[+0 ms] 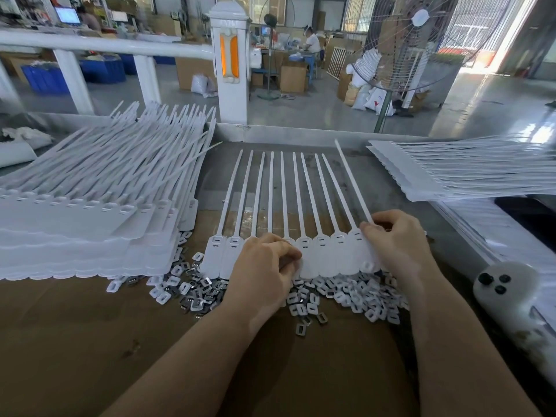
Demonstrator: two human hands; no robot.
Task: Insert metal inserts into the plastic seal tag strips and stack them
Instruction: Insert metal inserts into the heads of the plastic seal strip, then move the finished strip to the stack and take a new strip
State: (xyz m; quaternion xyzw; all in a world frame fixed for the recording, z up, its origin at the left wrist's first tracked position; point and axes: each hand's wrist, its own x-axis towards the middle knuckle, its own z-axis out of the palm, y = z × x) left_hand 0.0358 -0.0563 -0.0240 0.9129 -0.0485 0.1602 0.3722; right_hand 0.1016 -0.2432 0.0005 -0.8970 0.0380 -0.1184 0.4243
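Here a joined strip of white plastic seal tags lies flat on the work table, tails fanned away toward the table's far edge, tag heads toward the person. The left hand rests on the middle heads with its fingers curled, fingertips bunched together as if pinching something small; what sits between them cannot be made out. The right hand grips the strip's right end, thumb and fingers clamped on the last tag where its tail begins. Just below the heads, a loose heap of metal inserts spreads over brown cardboard, some touching the strip's near edge. To the left a tall stack of tag strips leans over the table; another stack lies at the right, tails pointing right. A white device with three black buttons sits at the right edge. A standing fan is behind the table. No legible writing or brand shows on the tags
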